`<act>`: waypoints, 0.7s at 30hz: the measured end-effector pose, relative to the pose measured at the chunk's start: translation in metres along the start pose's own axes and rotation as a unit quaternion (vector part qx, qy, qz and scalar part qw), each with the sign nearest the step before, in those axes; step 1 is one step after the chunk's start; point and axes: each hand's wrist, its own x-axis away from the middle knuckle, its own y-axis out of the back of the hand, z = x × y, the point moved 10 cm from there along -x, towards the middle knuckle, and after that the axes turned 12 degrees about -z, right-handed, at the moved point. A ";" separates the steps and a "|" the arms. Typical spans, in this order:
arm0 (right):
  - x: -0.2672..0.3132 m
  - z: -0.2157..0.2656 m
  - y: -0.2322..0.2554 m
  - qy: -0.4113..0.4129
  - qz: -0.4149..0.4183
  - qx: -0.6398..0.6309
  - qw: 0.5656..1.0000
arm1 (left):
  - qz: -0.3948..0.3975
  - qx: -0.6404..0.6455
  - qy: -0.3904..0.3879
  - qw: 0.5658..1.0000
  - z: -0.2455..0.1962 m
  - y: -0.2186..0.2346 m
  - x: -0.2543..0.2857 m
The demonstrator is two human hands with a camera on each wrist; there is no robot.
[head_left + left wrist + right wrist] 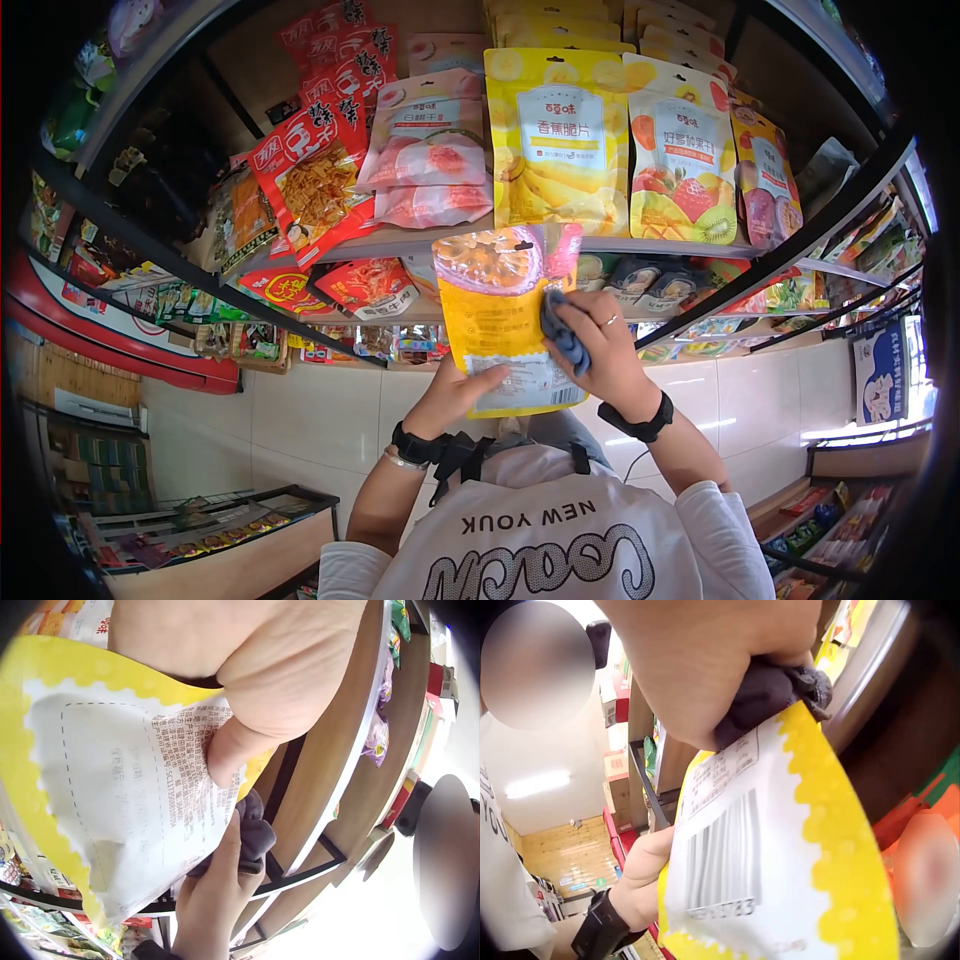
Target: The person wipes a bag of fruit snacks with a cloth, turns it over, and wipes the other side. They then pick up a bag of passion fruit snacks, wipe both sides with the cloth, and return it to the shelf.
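Note:
A yellow snack pouch (490, 330) with fruit pictures is held up in front of the shelf, its printed back and barcode facing the person. The left hand (450, 398) grips its lower left part, thumb lying over the white label (127, 795). At the pouch's right edge the right hand (603, 350) holds a bunched dark grey-blue cloth (565, 335) against it. In the right wrist view the cloth (769, 697) is pressed at the edge of the pouch (780, 825), under the curled right hand (697, 660).
Behind the pouch, a shelf (400, 243) bears a red noodle-like snack bag (312, 185), a pink pouch (430, 150), a yellow banana pouch (558, 150) and a mixed fruit pouch (682, 160). More packets stand on the level below. Black shelf posts slope down at both sides.

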 end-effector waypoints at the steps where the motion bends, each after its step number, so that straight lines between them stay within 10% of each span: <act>1: 0.007 -0.001 -0.004 -0.009 0.019 -0.006 1.000 | 0.004 -0.009 -0.005 1.000 -0.002 0.000 0.000; 21: 0.046 0.029 -0.004 0.108 0.069 0.013 0.992 | -0.095 0.101 -0.041 0.989 -0.042 0.011 -0.017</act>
